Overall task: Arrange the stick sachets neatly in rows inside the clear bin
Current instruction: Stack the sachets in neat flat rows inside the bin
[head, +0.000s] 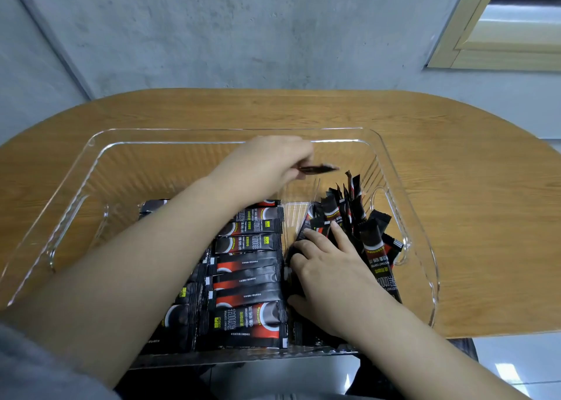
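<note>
Ribbed clear plastic forms the bin (91,169), a rounded rectangular tub with handle cut-outs in its end walls, sitting on an oval wood-grain tabletop (455,157) before a grey concrete wall (212,35).

Inside the bin's left half, against its near wall, lies a row of stick sachets (247,273): slim, glossy black foil packets with a red-and-white cup motif, yellow tags and "INSTANT COFFEE" print. They lie flat, side by side, long axes running left to right across the bin, and a second, dimmer stack sits just left of them under the forearm.

Above the bin's middle, the left hand (267,166) hovers with fingers curled, pinching a single sachet (318,168) whose long axis points right; it is blurred.

A thin clear divider (300,214) stands right of the flat row.

In the bin's right half, the right hand (328,266) presses on and partly grips a loose bundle of sachets (349,214); how tight the grip is I cannot tell. These stand tilted, fanned unevenly, crimped ends pointing up and away toward the far right corner.
</note>
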Demonstrator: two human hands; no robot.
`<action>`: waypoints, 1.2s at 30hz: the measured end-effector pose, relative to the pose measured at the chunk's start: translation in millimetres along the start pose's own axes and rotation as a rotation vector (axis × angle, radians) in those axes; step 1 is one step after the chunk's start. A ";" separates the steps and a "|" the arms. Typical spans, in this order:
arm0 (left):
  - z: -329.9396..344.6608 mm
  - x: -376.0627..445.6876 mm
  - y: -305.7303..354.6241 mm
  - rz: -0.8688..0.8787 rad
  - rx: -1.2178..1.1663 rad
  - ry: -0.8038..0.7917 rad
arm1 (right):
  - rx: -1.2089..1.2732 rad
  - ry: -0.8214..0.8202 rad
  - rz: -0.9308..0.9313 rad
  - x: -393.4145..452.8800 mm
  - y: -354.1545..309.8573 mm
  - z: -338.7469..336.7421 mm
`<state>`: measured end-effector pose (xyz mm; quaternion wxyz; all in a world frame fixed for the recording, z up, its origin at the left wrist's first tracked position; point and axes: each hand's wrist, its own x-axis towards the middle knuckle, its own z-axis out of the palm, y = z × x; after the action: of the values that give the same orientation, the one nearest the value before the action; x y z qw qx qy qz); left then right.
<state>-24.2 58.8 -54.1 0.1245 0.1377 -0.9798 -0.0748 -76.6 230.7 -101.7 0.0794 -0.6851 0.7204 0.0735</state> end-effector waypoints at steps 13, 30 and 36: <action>10.8 -61.2 -34.1 -0.230 0.289 -0.170 | 0.003 -0.021 0.004 -0.9 -0.1 -1.6; 36.3 -60.3 -31.2 -0.318 0.418 -0.114 | 0.003 -0.006 0.002 -1.5 0.0 -0.9; 45.1 -60.9 -28.4 -0.326 0.447 -0.102 | -0.002 -0.020 0.007 -1.0 -0.4 -1.3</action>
<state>27.6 54.4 -116.0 0.0279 0.3138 -0.9418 0.1174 -76.2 231.3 -100.2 0.0854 -0.6820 0.7218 0.0813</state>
